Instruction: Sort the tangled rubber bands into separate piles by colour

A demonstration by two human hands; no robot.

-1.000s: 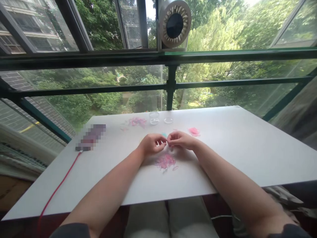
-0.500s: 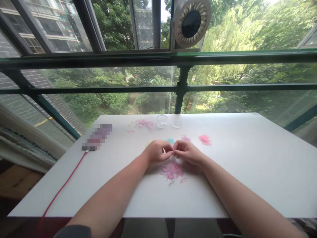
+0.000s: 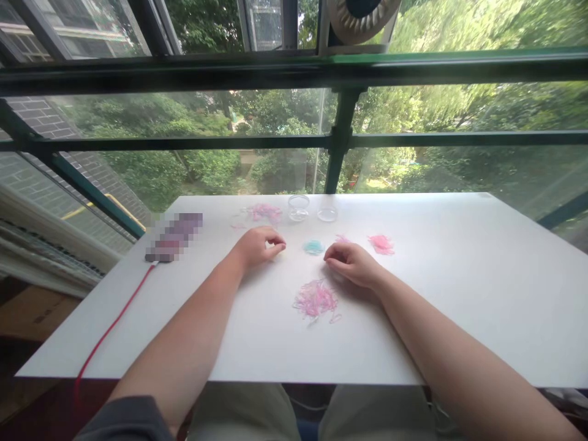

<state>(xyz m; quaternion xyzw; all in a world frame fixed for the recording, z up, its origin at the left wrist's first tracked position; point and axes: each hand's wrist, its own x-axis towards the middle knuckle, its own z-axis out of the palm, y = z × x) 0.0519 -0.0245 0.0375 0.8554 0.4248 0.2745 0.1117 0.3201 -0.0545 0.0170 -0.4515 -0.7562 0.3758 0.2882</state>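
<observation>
My left hand (image 3: 261, 247) is over the table left of the middle, thumb and forefinger tips together in a pinch; whatever they may hold is too small to make out. A bit of pale yellow shows beneath those fingertips. Across from it, my right hand (image 3: 351, 263) rests on its side with curled, closed fingers, and any contents are hidden. Between the two lies a small pile of teal rubber bands (image 3: 313, 247). Nearer me spreads a loose heap of pink and purple rubber bands (image 3: 316, 299). Lilac bands (image 3: 342, 239) show just behind my right hand, and coral-pink bands (image 3: 381, 244) lie beyond to its right.
Toward the back of the white table (image 3: 459, 306) are more pink-purple bands (image 3: 264, 212), a clear round container (image 3: 298, 209) and a shallow clear dish (image 3: 327, 214). A blurred-out device (image 3: 174, 237) with a red cable (image 3: 114, 321) lies at left. Green railing (image 3: 206, 144) borders the far side.
My hands, fingertips together before, have parted. The left moved left over the yellow spot; the right stayed near its place. The teal pile is now uncovered, and the view has tilted down.
</observation>
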